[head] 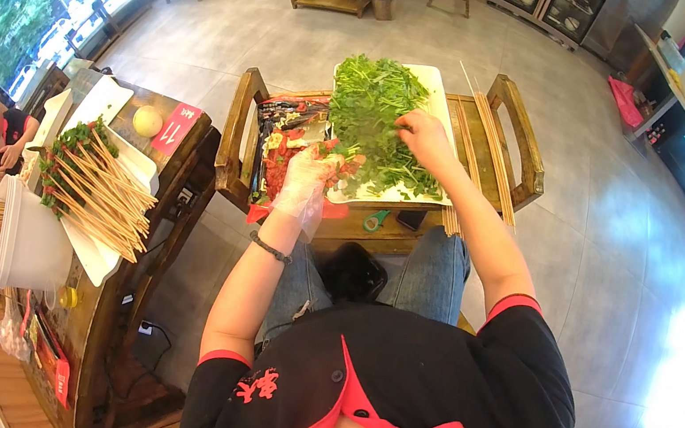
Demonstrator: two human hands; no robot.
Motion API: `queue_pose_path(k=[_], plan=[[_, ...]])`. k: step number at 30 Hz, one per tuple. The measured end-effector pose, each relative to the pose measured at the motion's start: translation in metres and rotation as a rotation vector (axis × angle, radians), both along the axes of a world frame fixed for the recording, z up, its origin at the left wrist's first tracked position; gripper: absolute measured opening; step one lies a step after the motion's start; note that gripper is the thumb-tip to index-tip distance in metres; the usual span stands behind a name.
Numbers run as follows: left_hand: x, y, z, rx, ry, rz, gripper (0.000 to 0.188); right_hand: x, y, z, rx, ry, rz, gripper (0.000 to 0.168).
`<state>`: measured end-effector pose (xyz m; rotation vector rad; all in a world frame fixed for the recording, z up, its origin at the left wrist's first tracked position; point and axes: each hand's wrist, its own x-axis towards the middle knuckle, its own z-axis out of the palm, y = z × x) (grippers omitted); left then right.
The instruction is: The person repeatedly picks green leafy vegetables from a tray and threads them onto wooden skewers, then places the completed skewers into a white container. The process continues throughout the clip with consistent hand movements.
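My left hand (309, 175), in a clear plastic glove, grips a slice of red marinated meat with some green herb at its fingers. Under and beside it, a red and black plastic bag (284, 117) holds more red meat (280, 160) with pale bits. My bare right hand (421, 136) is over a heap of cut leafy herbs (375, 95) on a white tray (432, 80); its fingertips are pinched together, and whether they hold a leaf cannot be told. Bamboo skewers (493, 150) lie on the wooden bench's right side, next to the tray.
A table (181, 151) at left bears a white tray (98, 269) of herb-wrapped skewers (111, 191), a white tub (36, 239) of skewers and a yellowish ball (147, 120). Another person (7, 144) is at far left. A green-handled tool (375, 220) and dark phone-like object (411, 218) lie below the herb tray.
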<state>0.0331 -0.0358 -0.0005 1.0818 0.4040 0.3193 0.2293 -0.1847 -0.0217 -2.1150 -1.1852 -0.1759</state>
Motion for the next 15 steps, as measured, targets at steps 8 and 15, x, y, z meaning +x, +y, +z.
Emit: queue_pose_path(k=[8, 15], plan=[[0.031, 0.010, -0.040, -0.085, -0.126, -0.086, 0.047, -0.004, -0.014, 0.045, 0.081, 0.438, 0.097, 0.025], [0.025, -0.021, 0.007, 0.158, 0.032, -0.076, 0.031, -0.050, 0.002, 0.050, 0.166, 0.087, 0.388, 0.017]])
